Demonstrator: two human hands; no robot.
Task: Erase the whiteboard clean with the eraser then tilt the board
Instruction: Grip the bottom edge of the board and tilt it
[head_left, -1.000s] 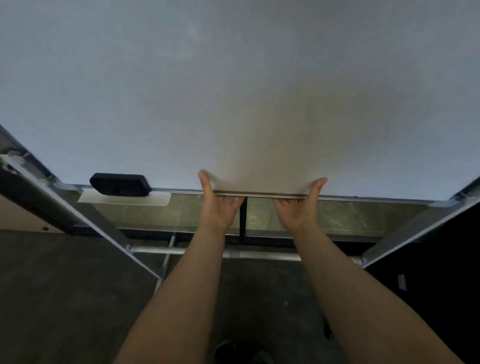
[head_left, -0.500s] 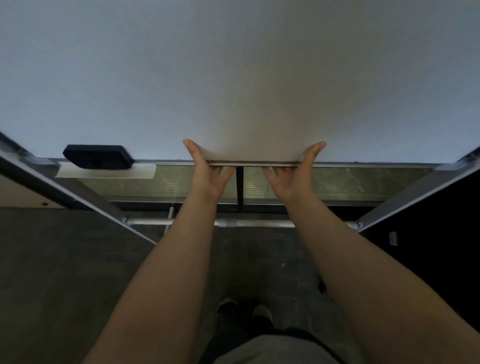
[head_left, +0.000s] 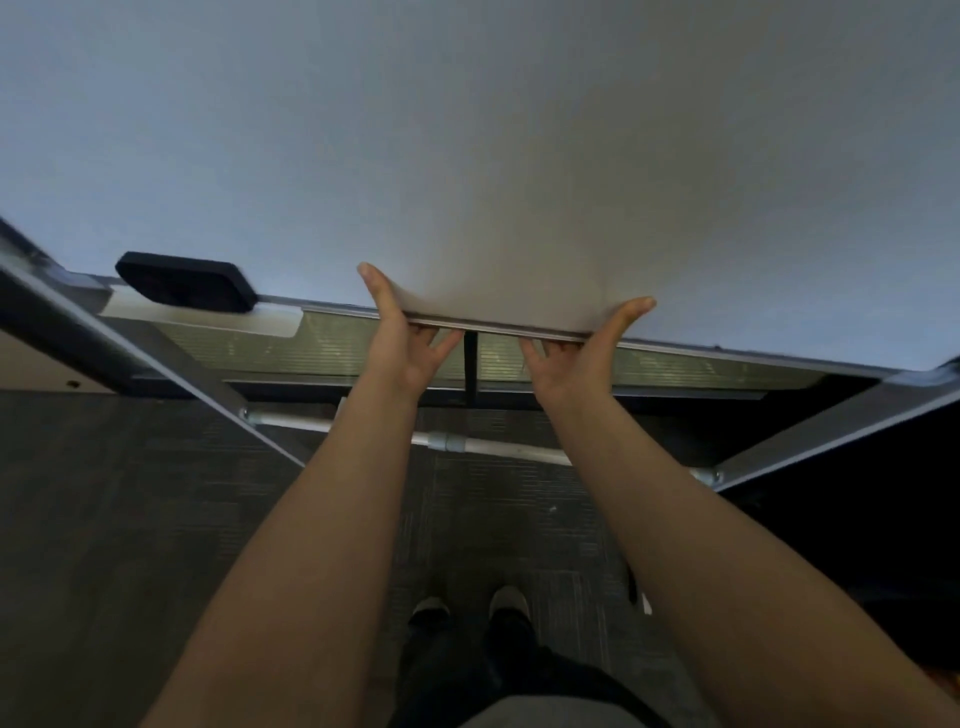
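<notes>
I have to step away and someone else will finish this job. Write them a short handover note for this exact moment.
Left hand: grips the bottom edge of the whiteboard, thumb on the face, fingers underneath.
Right hand: same grip on that edge, just to the right.
Eraser: parked at the board's lower edge, left of both hands, untouched.
Done: the visible board face shows no marks, so erasing looks finished.
Left: the tilt. The board already leans over the person, face visible from below; how far it must go cannot be told. Keep both grips until it settles.
</notes>
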